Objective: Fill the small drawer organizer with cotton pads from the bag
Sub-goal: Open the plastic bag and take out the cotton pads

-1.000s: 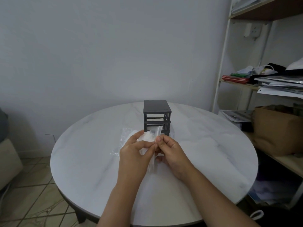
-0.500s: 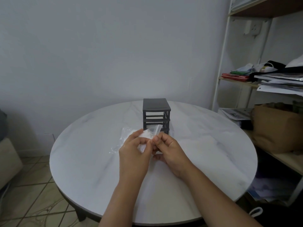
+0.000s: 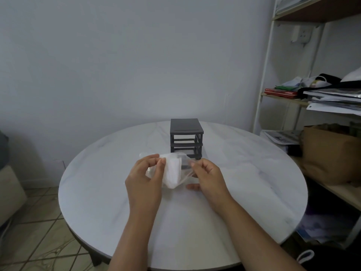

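A clear plastic bag (image 3: 175,163) with a stack of white cotton pads (image 3: 172,174) inside hangs between my two hands, just above the round white marble table (image 3: 97,192). My left hand (image 3: 143,178) pinches the bag's left edge between thumb and fingers. My right hand (image 3: 207,176) pinches its right edge, so the bag's mouth is stretched apart. Right behind the bag stands a small dark grey drawer organizer (image 3: 186,136) with open frames in front; its lowest part is hidden by the bag.
A shelf unit (image 3: 312,106) with papers, books and a brown paper bag (image 3: 332,153) stands close to the table's right side. A plain wall lies behind, tiled floor at the lower left.
My hands have drawn apart, left hand to the left and right hand to the right, pulling the bag's mouth wider. The cotton pads now show between them.
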